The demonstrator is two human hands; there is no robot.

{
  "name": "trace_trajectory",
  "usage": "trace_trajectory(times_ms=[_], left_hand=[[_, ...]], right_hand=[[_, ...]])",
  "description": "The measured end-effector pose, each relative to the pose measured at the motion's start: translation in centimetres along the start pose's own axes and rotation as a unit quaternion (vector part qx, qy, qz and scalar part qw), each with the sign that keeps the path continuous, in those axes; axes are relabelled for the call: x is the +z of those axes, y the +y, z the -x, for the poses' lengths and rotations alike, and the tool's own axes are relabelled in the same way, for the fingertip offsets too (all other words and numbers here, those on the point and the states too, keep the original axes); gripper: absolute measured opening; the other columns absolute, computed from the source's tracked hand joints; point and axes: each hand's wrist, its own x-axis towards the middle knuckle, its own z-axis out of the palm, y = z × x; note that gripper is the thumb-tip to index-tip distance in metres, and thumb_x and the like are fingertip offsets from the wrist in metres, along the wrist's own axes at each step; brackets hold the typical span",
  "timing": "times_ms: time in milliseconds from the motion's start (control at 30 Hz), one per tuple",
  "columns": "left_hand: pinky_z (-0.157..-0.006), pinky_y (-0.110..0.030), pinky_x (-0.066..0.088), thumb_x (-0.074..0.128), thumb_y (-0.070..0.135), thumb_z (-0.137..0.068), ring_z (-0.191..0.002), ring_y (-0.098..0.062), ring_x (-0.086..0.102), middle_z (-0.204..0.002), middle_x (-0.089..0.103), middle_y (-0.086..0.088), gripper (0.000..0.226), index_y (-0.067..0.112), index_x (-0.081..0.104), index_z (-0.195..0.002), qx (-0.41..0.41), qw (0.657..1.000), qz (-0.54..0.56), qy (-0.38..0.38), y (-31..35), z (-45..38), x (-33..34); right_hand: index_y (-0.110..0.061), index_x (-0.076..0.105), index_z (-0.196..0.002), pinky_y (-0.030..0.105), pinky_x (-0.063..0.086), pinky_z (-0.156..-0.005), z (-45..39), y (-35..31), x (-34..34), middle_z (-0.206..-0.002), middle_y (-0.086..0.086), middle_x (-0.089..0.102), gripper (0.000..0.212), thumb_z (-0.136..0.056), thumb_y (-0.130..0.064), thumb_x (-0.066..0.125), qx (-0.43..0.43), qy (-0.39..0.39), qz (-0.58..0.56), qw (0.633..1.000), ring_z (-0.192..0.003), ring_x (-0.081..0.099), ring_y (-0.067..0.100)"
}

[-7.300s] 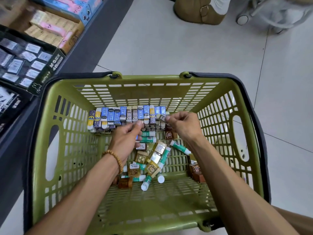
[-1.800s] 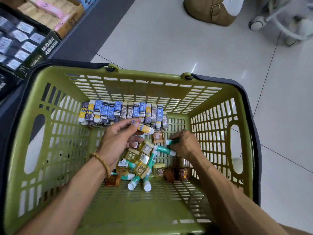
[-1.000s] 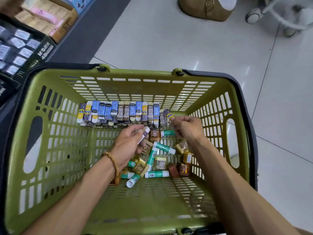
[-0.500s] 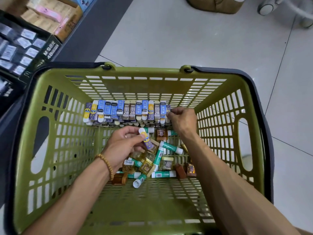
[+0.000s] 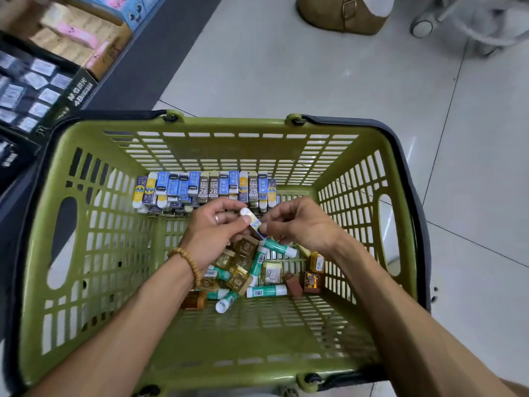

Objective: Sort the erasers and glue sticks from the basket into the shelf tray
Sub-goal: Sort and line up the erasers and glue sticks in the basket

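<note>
Floor: pale glossy tiles [image 5: 315, 81] with thin dark joints, reflecting ceiling light; a dark grey strip runs along the shelf base at my left.
Shelf: upper left, blurred; a black display tray [image 5: 37, 90] of small wrapped packets, with brown and pink cartons [image 5: 77, 38] behind it.
Background: a tan bag [image 5: 340, 12] stands on the tiles at top centre; a white wheeled frame [image 5: 446, 21] is at top right.
Basket: olive-green slotted plastic [image 5: 94, 224] with black handles folded down along its rim, directly below me.
Eraser row: sleeved erasers [image 5: 206, 186] stacked side by side against the far wall of the basket.
Loose pile: green-and-white glue sticks [image 5: 266, 290] and small amber-brown boxes [image 5: 246, 247] lie jumbled on the basket floor beneath my hands.
My left hand [image 5: 211, 233]: fingers curled, thumb and fingertips pinching one eraser [image 5: 252, 220] with a blue-and-yellow sleeve, held above the pile.
My right hand [image 5: 303, 224]: fingers curled, thumb and forefinger closing on the same eraser's lower end.
</note>
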Motion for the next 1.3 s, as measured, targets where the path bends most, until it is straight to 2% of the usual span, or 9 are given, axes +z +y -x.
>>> trace_trajectory(times_ms=[167, 367, 500, 600, 800, 933, 1100, 1200, 1300], left_hand=[[-0.068, -0.025, 0.055, 0.071, 0.007, -0.085, -0.077, -0.014, 0.071, -0.08, 0.075, 0.001, 0.02, 0.017, 0.066, -0.101, 0.027, 0.998, -0.047, -0.032, -0.3, 0.2, 0.6], [-0.088, -0.032, 0.055, 0.07, 0.021, -0.085, -0.096, -0.008, 0.062, -0.099, 0.065, 0.008, 0.017, 0.027, 0.063, -0.099, 0.057, 0.95, -0.307, -0.015, -4.0, -0.7, -2.6], [-0.103, -0.029, 0.042, 0.072, 0.033, -0.084, -0.117, -0.011, 0.048, -0.12, 0.051, 0.007, 0.046, 0.026, 0.055, -0.127, 0.07, 0.892, -0.446, -0.036, -5.4, -1.9, -4.2], [-0.11, -0.031, 0.031, 0.073, 0.038, -0.083, -0.134, -0.017, 0.036, -0.142, 0.042, 0.002, 0.066, 0.028, 0.043, -0.141, 0.062, 0.845, -0.527, -0.066, -6.0, -2.2, -4.8], [-0.086, -0.029, 0.048, 0.077, 0.032, -0.079, -0.104, -0.014, 0.052, -0.114, 0.051, 0.007, 0.062, 0.04, 0.041, -0.129, 0.043, 0.849, -0.515, -0.105, -7.3, -2.4, -4.6], [-0.079, -0.032, 0.049, 0.074, 0.026, -0.083, -0.096, -0.017, 0.056, -0.106, 0.055, 0.006, 0.037, 0.036, 0.045, -0.104, 0.088, 0.859, -0.498, -0.081, -7.6, -2.9, -4.4], [-0.075, -0.029, 0.052, 0.068, 0.029, -0.088, -0.091, -0.013, 0.06, -0.102, 0.06, 0.008, 0.026, 0.028, 0.049, -0.106, 0.052, 0.872, -0.474, -0.106, -6.9, -3.2, -5.0], [-0.076, -0.026, 0.051, 0.067, 0.032, -0.089, -0.093, -0.011, 0.06, -0.103, 0.06, 0.008, 0.026, 0.027, 0.049, -0.106, 0.012, 0.874, -0.465, -0.14, -6.4, -3.0, -5.7], [-0.083, -0.036, 0.054, 0.073, 0.03, -0.084, -0.09, -0.013, 0.062, -0.099, 0.062, 0.006, 0.026, 0.027, 0.052, -0.098, -0.02, 0.87, -0.467, -0.16, -6.5, -2.8, -5.7]], right_hand=[[0.0, 0.072, -0.091, 0.022, 0.045, -0.054, 0.3, 0.7, -0.3, -0.079, 0.011, 0.066, 0.01, -0.087, -0.009, 0.073, 0.012, -0.008, 0.01, 1.0, -0.061, 0.052, 0.014], [-0.014, 0.07, -0.068, 0.029, 0.053, -0.062, -2.1, 1.7, -1.7, -0.068, -0.001, 0.068, 0.024, -0.092, -0.016, 0.069, 0.05, 0.196, -0.062, 0.977, -0.058, 0.059, 0.011], [-0.021, 0.071, -0.067, 0.032, 0.061, -0.071, -5.5, 2.7, -0.3, -0.075, -0.001, 0.073, 0.024, -0.09, -0.023, 0.072, 0.065, 0.239, -0.031, 0.968, -0.072, 0.071, 0.017], [-0.018, 0.067, -0.059, 0.027, 0.056, -0.058, -6.5, 2.9, 0.4, -0.061, -0.007, 0.067, 0.031, -0.089, -0.026, 0.074, 0.056, 0.273, -0.004, 0.96, -0.059, 0.066, 0.011], [-0.019, 0.063, -0.054, 0.035, 0.06, -0.068, -6.8, 2.9, 0.1, -0.053, -0.01, 0.062, 0.037, -0.086, -0.033, 0.077, 0.043, 0.278, 0.024, 0.959, -0.059, 0.066, 0.015], [-0.008, 0.063, -0.065, 0.031, 0.054, -0.065, -4.6, 3.3, -0.1, -0.061, 0.008, 0.062, 0.036, -0.094, -0.029, 0.065, 0.02, 0.298, 0.011, 0.954, -0.055, 0.059, 0.016], [0.012, 0.066, -0.079, 0.023, 0.055, -0.079, -1.7, 4.8, 0.4, -0.078, 0.012, 0.068, 0.025, -0.094, -0.008, 0.061, 0.057, 0.161, 0.062, 0.983, -0.06, 0.061, 0.01], [-0.008, 0.069, -0.078, 0.014, 0.051, -0.066, -1.8, 4.6, 1.9, -0.106, 0.0, 0.072, 0.014, -0.091, -0.005, 0.064, 0.063, 0.041, 0.1, 0.992, -0.098, 0.066, 0.012], [-0.016, 0.067, -0.113, 0.008, 0.044, -0.068, -2.4, 4.0, 3.9, -0.121, -0.002, 0.065, 0.02, -0.093, -0.016, 0.066, 0.038, -0.012, 0.181, 0.983, -0.104, 0.059, 0.012]])
